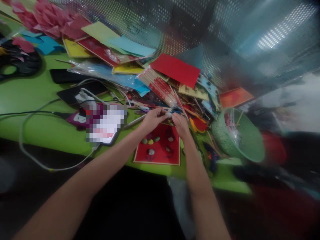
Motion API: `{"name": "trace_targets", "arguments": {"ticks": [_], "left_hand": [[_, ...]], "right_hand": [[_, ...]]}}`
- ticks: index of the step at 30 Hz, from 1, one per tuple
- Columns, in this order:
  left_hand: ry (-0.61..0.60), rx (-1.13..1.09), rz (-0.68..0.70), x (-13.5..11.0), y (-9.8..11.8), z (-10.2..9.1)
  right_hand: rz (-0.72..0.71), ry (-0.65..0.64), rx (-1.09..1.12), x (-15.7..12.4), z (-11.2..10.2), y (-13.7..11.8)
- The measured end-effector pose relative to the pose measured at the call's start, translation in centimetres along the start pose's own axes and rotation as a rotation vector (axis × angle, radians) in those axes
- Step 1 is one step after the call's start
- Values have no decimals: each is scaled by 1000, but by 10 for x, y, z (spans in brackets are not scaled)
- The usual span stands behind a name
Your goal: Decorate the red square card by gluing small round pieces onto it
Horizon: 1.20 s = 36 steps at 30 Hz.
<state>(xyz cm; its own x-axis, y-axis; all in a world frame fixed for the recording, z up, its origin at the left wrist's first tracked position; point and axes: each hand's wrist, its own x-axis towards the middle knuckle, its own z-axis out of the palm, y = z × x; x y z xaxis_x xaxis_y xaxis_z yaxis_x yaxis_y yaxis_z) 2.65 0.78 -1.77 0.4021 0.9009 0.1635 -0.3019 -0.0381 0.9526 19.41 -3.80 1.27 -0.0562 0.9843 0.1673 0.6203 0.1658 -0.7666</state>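
Observation:
My left hand (154, 120) and my right hand (181, 124) meet above the far edge of a red square board (158, 148). Between their fingertips is a small whitish piece (169, 115), pinched from both sides; its kind is too blurred to tell. On the board sit several small pebble-like pieces, among them a yellow one (150, 142) and a whitish one (151, 152), with dark drawn lines near them. A loose heap of sticks and paper lies just beyond my fingers.
A phone (107, 126) with a white cable lies left of my arm. Bundled sticks (158, 85), red card (175, 70) and coloured papers pile up behind. To the right stand a tilted green basket (238, 135) and a dark blue glue-gun-like tool (212, 155) near the green table's (172, 170) front edge.

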Motion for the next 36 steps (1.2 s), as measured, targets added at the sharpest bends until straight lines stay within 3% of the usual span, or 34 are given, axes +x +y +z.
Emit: {"name": "trace_targets", "arguments": {"ticks": [9, 16, 27, 36], "left_hand": [[-28, -102, -87, 0, 3, -1], [-39, -169, -131, 0, 7, 0], [-41, 94, 14, 2, 0, -4], [-31, 134, 44, 2, -2, -5]], "right_hand": [[23, -9, 144, 1, 3, 9], [108, -31, 295, -1, 0, 0], [5, 27, -17, -1, -4, -3], [-25, 28, -22, 2, -1, -1]]}}
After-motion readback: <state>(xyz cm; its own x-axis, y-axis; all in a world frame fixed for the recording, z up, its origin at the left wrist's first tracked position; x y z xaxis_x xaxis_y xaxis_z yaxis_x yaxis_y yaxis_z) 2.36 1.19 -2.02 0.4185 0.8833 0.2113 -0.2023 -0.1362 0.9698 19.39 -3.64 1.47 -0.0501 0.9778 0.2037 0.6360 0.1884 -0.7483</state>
